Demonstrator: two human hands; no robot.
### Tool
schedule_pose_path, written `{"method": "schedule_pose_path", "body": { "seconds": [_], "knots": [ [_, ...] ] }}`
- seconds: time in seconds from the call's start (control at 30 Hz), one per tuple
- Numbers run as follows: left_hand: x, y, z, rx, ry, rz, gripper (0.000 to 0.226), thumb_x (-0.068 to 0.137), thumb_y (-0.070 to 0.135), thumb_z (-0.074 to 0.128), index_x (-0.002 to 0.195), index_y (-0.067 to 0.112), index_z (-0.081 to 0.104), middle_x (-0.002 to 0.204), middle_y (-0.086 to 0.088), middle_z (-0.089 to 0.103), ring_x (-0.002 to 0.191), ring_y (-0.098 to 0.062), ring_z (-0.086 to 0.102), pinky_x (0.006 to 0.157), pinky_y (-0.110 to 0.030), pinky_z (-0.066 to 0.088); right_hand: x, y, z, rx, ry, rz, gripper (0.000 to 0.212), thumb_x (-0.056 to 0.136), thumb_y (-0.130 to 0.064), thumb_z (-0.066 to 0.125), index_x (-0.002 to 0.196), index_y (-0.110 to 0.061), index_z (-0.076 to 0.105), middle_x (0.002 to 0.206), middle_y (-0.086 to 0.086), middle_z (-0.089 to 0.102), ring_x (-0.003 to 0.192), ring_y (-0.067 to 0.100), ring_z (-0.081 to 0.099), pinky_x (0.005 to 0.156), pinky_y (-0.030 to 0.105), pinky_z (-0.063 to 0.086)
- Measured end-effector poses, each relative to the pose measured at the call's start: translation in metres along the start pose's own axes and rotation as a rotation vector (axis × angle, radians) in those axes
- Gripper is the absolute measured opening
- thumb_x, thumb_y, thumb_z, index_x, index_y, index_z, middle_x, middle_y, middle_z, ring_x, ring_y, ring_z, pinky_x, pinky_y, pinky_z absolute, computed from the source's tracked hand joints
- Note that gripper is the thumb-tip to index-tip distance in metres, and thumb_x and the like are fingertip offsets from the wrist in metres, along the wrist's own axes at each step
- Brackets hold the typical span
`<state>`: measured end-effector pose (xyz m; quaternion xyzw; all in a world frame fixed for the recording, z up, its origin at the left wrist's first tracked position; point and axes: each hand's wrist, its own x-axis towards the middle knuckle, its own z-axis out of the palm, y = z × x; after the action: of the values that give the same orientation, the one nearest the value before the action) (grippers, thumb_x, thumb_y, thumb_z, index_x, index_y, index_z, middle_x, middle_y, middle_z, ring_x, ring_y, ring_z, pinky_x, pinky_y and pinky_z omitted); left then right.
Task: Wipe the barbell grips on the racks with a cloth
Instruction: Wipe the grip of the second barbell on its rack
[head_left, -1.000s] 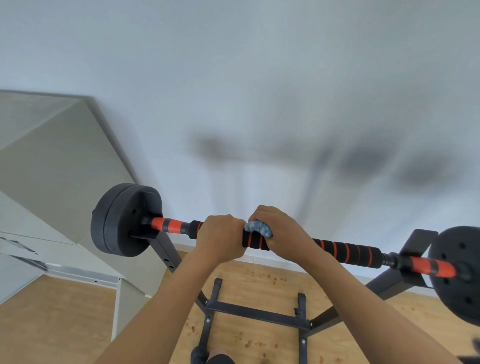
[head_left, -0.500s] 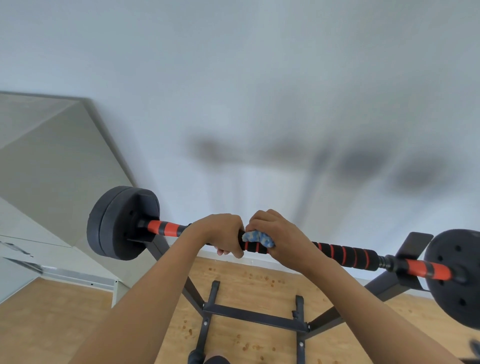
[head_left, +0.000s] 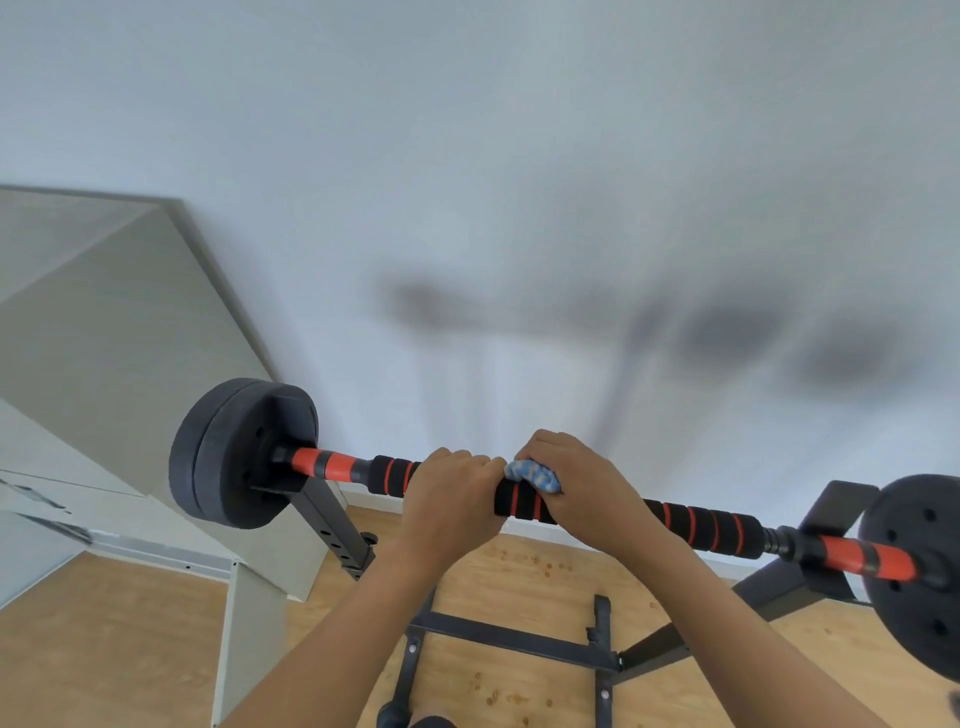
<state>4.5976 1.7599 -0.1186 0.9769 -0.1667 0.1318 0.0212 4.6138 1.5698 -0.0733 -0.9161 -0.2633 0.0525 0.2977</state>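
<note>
Head view: one barbell (head_left: 696, 525) on one rack (head_left: 332, 519), left grip (head_left: 452, 499) clenched round it mid-span, right grip (head_left: 587, 493) just beside, squeezing one blue cloth (head_left: 532, 475) onto it. Wood floor (head_left: 104, 649), white wall (head_left: 519, 156) behind.

Hands (head_left: 452, 499) grip barbell (head_left: 696, 525), one clutching cloth (head_left: 535, 474)
</note>
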Motion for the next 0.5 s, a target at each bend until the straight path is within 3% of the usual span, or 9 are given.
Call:
{"method": "schedule_pose_path", "body": {
  "seconds": [0.2, 0.37, 0.43, 0.5],
  "knots": [
    [0.014, -0.001, -0.022, 0.007, -0.277, -0.032, 0.020, 0.086, 0.041, 0.060, 0.075, 0.024, 0.060, 0.062, 0.007, 0.058, 0.058, -0.014, 0.059, 0.058, -0.028, 0.047, -0.004, 0.002, 0.005, -0.080, 0.042, -0.075, 0.022, 0.094, -0.007, 0.061, 0.107, -0.025, 0.066, 0.102, -0.016, 0.059, 0.094, 0.007, 0.050, 0.072, 0.014, 0.035],
    [0.035, -0.011, -0.041, -0.214, -0.577, -0.014, 0.017, 0.073, 0.040, 0.072, 0.083, 0.028, 0.066, 0.065, 0.007, 0.064, 0.059, -0.013, 0.061, 0.060, -0.029, 0.053, -0.009, -0.002, 0.002, -0.067, 0.037, -0.126, 0.031, 0.089, 0.002, 0.060, 0.107, -0.022, 0.067, 0.102, -0.016, 0.059, 0.094, 0.009, 0.049, 0.069, 0.025, 0.047],
    [0.034, -0.016, -0.040, -0.269, -0.522, 0.028, 0.023, 0.073, 0.042, 0.071, 0.094, 0.035, 0.065, 0.070, 0.010, 0.067, 0.064, -0.010, 0.064, 0.064, -0.030, 0.056, -0.008, 0.001, 0.000, -0.070, 0.027, -0.108, 0.027, 0.091, 0.001, 0.060, 0.107, -0.021, 0.066, 0.102, -0.014, 0.058, 0.094, 0.010, 0.050, 0.073, 0.028, 0.050],
    [0.023, -0.017, -0.033, -0.149, -0.317, 0.105, 0.023, 0.076, 0.044, 0.067, 0.095, 0.033, 0.061, 0.067, 0.010, 0.063, 0.060, -0.012, 0.061, 0.060, -0.030, 0.051, -0.005, 0.004, 0.000, -0.067, 0.016, -0.086, 0.025, 0.092, -0.001, 0.058, 0.105, -0.021, 0.064, 0.100, -0.014, 0.058, 0.093, 0.011, 0.052, 0.076, 0.031, 0.051]
  ]
}}
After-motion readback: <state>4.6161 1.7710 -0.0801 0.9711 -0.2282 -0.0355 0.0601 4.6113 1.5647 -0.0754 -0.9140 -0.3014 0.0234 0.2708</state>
